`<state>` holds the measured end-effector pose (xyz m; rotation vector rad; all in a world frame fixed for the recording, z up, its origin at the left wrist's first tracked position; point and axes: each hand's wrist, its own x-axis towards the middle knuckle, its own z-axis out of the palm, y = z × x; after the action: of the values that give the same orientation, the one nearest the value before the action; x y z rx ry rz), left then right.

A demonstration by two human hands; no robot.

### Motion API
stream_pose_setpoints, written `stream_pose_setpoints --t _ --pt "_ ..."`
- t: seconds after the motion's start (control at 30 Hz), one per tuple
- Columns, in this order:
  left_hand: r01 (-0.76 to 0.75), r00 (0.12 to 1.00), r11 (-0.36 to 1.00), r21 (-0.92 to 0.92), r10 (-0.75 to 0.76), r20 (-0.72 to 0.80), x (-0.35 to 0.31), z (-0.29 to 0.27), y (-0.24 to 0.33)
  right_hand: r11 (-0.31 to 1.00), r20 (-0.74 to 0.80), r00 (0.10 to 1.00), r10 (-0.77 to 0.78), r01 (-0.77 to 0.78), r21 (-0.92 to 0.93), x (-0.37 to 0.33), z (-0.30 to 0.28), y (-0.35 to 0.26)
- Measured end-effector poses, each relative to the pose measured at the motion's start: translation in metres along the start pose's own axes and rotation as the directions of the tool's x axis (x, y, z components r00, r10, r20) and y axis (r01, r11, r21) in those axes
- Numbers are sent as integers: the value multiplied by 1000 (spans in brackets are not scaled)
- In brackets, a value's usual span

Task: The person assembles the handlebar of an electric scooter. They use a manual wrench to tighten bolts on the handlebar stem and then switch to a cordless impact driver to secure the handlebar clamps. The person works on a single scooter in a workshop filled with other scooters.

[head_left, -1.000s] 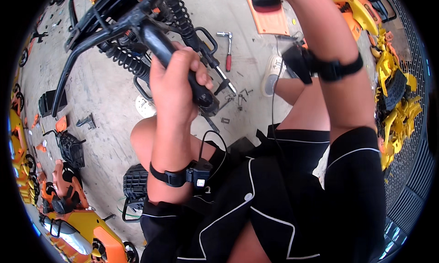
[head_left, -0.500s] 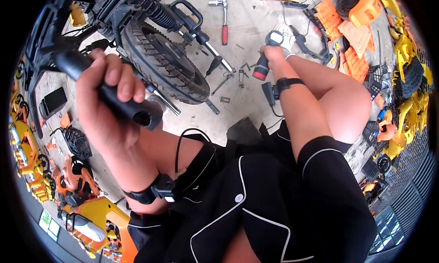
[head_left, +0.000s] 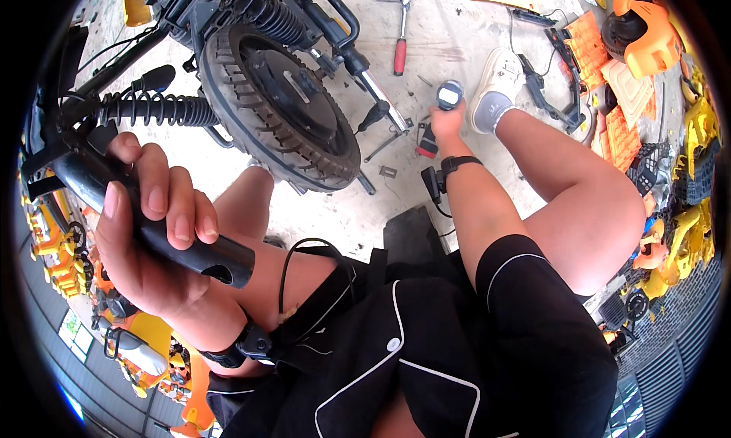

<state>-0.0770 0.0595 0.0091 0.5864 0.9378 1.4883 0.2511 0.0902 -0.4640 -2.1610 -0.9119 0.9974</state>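
Observation:
My left hand [head_left: 156,221] is wrapped round a thick black metal tube [head_left: 232,263] on the left. Its near end is hollow, with a notch in the rim; its far end joins a black vehicle frame. Beside it are a knobbly-tyred wheel [head_left: 221,80] and a black coil shock absorber [head_left: 164,110]. My right hand [head_left: 448,126] is closed on a cordless power driver [head_left: 449,95], held low over the floor right of the wheel. The driver has a dark body with a red-trimmed battery; my fingers partly hide its handle.
A ratchet wrench [head_left: 400,53] with a red grip lies on the concrete beyond the wheel. Small bolts and a small metal plate [head_left: 387,171] lie near the wheel. Orange panels [head_left: 628,91] and yellow body parts [head_left: 697,133] crowd the right side. My shoe [head_left: 499,76] stands near the driver.
The black tube and my left hand have come lower and leftward in view, and the frame has swung, exposing the coil shock absorber. My right hand has turned the driver, still gripping it.

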Motion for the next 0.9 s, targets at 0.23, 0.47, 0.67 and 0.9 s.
stream_pose_setpoints --t 0.23,0.47,0.67,0.9 --pt "-22 999 999 41 23 -37 -3 0 -3 975 -36 998 -58 49 -217 -14 -20 -10" --pt "-31 996 999 12 32 -81 -5 1 -5 931 21 994 -112 112 -346 -24 -16 0" --pt "-47 995 999 24 49 -92 -4 -1 -6 865 15 999 -37 39 -500 -42 -14 -16" --pt "-46 982 997 63 57 -181 -1 -3 -3 921 -42 999 -33 14 -388 32 -4 -57"
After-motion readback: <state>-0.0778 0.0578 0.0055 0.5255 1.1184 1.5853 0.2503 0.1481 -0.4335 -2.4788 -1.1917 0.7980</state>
